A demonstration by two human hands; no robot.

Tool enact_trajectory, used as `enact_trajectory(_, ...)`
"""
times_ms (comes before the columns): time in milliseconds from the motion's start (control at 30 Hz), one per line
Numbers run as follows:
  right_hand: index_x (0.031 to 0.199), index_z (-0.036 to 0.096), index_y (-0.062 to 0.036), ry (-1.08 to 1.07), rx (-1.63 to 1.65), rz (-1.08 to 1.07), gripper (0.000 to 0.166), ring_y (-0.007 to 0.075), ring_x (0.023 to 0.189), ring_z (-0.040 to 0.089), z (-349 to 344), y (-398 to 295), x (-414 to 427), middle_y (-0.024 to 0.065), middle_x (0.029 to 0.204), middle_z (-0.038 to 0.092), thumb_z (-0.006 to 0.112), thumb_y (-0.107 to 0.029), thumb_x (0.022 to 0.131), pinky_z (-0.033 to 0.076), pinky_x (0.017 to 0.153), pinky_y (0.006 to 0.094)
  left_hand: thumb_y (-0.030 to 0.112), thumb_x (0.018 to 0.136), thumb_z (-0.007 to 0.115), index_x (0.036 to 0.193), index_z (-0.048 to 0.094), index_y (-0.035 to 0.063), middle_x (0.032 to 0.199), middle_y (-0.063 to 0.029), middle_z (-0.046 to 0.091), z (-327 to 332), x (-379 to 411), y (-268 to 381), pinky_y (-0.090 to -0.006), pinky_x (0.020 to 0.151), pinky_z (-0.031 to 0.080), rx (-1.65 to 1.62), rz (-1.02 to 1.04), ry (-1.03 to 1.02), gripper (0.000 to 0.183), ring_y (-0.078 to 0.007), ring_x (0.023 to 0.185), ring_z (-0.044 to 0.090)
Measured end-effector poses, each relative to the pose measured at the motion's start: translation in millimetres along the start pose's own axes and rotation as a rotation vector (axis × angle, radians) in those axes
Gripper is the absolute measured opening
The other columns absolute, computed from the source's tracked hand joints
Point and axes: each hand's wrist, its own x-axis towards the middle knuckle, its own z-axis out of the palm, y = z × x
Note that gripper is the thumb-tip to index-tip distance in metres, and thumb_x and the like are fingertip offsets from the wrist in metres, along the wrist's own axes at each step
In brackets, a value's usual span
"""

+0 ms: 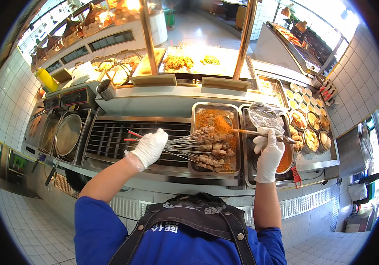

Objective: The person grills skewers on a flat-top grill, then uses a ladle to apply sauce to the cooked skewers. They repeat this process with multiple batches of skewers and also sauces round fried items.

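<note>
My left hand (149, 147), in a white disposable glove, grips a bundle of thin metal skewers (179, 144) by their ends. Small browned meat pieces (214, 147) cover the skewers' other ends. They rest over a steel tray (193, 114) that holds orange-red seasoning powder (206, 115). In my gloved right hand (270, 155) is the handle of a metal spoon (247, 132). A heap of the powder (222, 124) fills the spoon's bowl, just above the meat at the far side of the tray. Part of the spoon's handle is hidden by my fingers.
Left of the tray is a grill with metal bars (110, 145), then a round strainer (68, 135) over fryer baskets. At right, a second tray (246, 179) holds clear plastic wrap (266, 116) and a bowl of powder (286, 160). Several filled cups (303, 99) stand beyond.
</note>
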Motion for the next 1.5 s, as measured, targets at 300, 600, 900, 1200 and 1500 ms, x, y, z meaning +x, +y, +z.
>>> enact_trajectory(300,0.088,0.065,-0.0001,-0.094,0.031,0.07,0.029,0.0056,0.046,0.043,22,4,3,0.0032,0.061,0.06,0.045,-0.018,0.1,0.034,0.044,0.0195,0.008,0.071,0.062,0.076,0.055,0.0065,0.067,-0.0134,0.058,-2,-8,0,-0.04,0.054,0.044,0.085,-0.015,0.068,0.008,-0.0297,0.059,0.061)
enact_trajectory(600,0.087,0.066,0.001,0.02,0.067,-0.067,0.031,0.0083,0.045,0.044,5,-24,3,0.0065,0.064,0.063,0.046,-0.02,0.099,0.033,0.044,0.02,0.028,0.082,0.064,0.086,0.061,0.0058,0.07,-0.015,0.064,-37,2,-5,-0.0446,0.066,0.051,-0.146,-0.154,-0.249,0.023,-0.0348,0.071,0.064)
enact_trajectory(900,0.088,0.066,0.0033,0.065,0.098,-0.117,0.032,0.0082,0.047,0.043,1,-37,3,0.0067,0.063,0.062,0.047,-0.02,0.099,0.034,0.048,0.0212,0.021,0.083,0.068,0.083,0.057,0.0063,0.059,0.0037,0.041,-30,39,-13,-0.0234,0.045,0.029,-1.02,-0.448,-1.034,0.019,-0.0066,0.05,0.034)
enact_trajectory(1200,0.09,0.065,-0.0007,0.032,0.046,0.022,0.028,0.0042,0.047,0.042,15,-3,7,0.0018,0.062,0.059,0.044,-0.016,0.1,0.034,0.044,0.0181,0.012,0.078,0.069,0.107,0.052,0.0017,0.076,-0.0029,0.054,-8,25,-8,-0.0268,0.052,0.041,-0.987,-0.381,-0.918,0.035,-0.0104,0.058,0.046)
enact_trajectory(1500,0.09,0.064,-0.0013,-0.043,0.038,0.045,0.025,0.0051,0.046,0.043,32,12,14,0.0022,0.062,0.059,0.045,-0.015,0.1,0.035,0.045,0.0187,0.003,0.076,0.058,0.103,0.051,-0.0015,0.083,-0.0216,0.063,0,4,13,-0.0421,0.064,0.051,-0.386,-0.134,-0.443,0.029,-0.033,0.073,0.065)
